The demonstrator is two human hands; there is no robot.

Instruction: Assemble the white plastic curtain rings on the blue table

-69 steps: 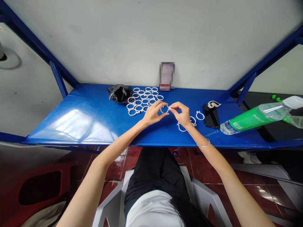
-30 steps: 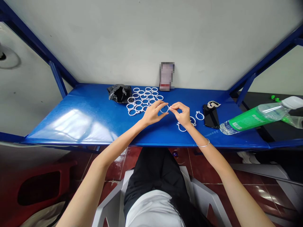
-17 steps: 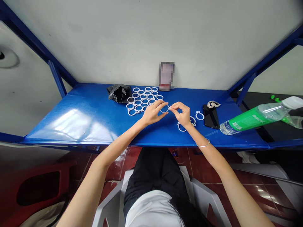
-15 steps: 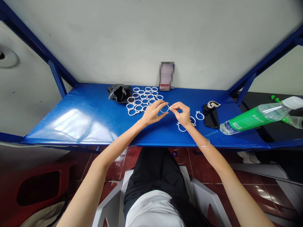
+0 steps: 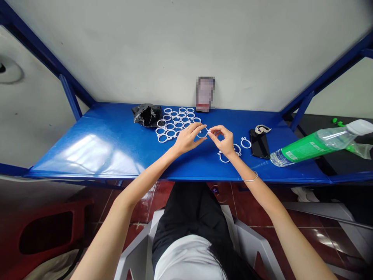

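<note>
Between my hands, above the blue table, is a white plastic curtain ring (image 5: 203, 135). My left hand (image 5: 189, 138) curls its fingers and thumb round the ring's left side, hiding part of it. The thumb and forefinger of my right hand (image 5: 222, 139) pinch the small joint on the ring's right side. Several more white rings (image 5: 170, 126) lie in a close group behind and left of my left hand. Near my right wrist lie some loose rings (image 5: 223, 158), partly covered by that hand, and one open ring (image 5: 246, 143) lies apart, further right.
A crumpled black plastic bag (image 5: 147, 115) lies left of the ring group. One phone (image 5: 205, 94) leans on the wall; a black phone (image 5: 260, 144) lies at right with a beige coiled strap (image 5: 262, 129) at its top. A green-labelled bottle (image 5: 314, 145) stands beyond it.
Both hands keep nearly the same place and hold on the ring. My right fingers have shifted very slightly at the joint.
</note>
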